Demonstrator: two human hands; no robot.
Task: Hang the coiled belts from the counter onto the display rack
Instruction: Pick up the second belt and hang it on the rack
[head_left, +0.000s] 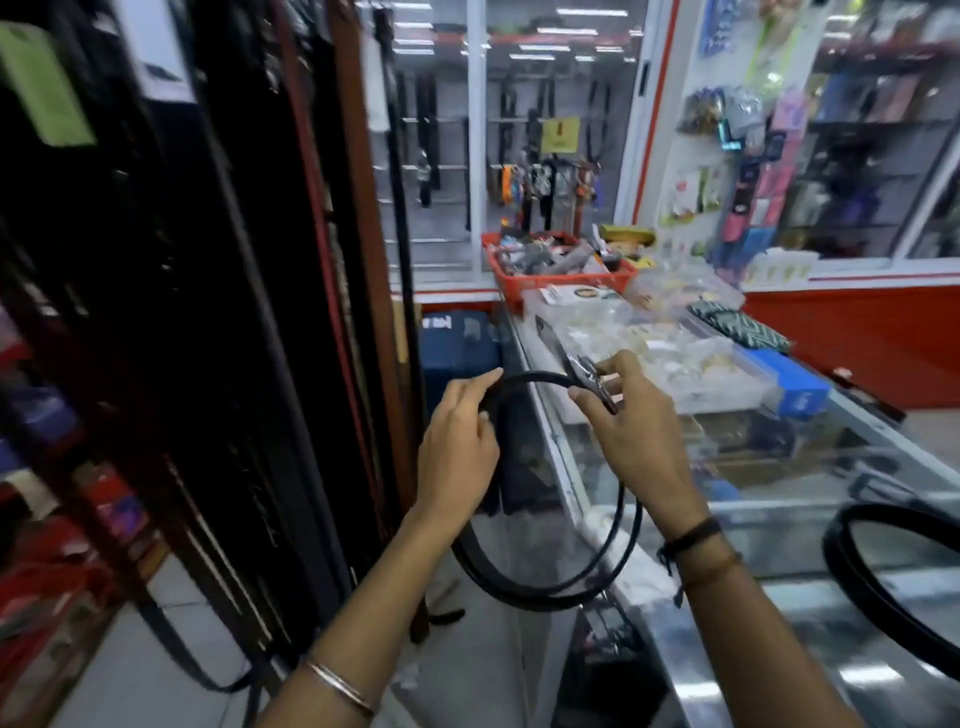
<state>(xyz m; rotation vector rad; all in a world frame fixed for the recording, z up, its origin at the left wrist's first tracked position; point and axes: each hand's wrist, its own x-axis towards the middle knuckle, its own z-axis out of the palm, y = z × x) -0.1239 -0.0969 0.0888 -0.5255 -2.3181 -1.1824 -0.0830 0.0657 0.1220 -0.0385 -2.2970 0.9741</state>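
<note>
A black belt (540, 587) hangs in a loose coil between my hands, over the gap beside the glass counter (779, 493). My left hand (457, 447) pinches the strap at the top left of the loop. My right hand (634, 421) grips the buckle end, which is wrapped in clear plastic. A second coiled black belt (872, 587) lies on the counter glass at the right edge. The display rack (249, 312) on the left is filled with several hanging dark and brown belts.
A red basket (524, 291) of small goods stands at the counter's far end, with clear trays (675, 364) and a blue box (795, 389) nearer. A narrow tiled aisle (467, 665) runs between rack and counter. Glass walls and packaged goods stand behind.
</note>
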